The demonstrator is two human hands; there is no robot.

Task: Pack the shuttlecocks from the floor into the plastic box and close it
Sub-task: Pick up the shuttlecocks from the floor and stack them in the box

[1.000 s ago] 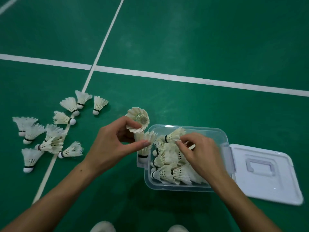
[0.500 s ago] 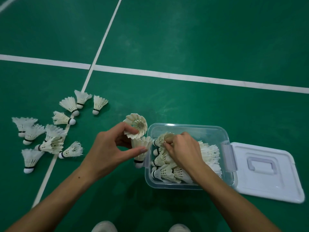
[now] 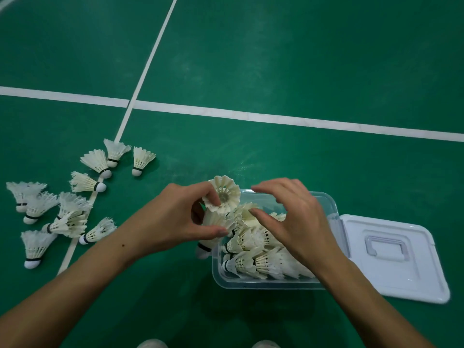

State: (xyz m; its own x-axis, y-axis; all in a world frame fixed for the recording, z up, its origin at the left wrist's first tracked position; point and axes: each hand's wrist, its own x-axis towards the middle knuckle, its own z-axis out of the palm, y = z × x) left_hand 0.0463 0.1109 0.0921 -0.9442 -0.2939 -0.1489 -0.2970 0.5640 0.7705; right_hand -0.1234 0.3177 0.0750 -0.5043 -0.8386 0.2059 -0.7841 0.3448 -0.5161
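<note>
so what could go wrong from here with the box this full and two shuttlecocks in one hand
The left hand pinches two shuttlecocks at once; the lower shuttlecock hangs outside the plastic box wall and might drop to the floor. The packed shuttlecocks already stand near the rim, so the lid may crush feathers or fail to shut. The right hand hovers empty.

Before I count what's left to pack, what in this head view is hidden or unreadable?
- Plastic box: the right hand covers much of its inside, so its shuttlecocks can't be counted.
- Left hand: it holds several shuttlecocks; its fingers hide how many.
- Floor pile: overlapping feathers blur the count.
- Lid: the latch side is hidden behind the box wall.
</note>
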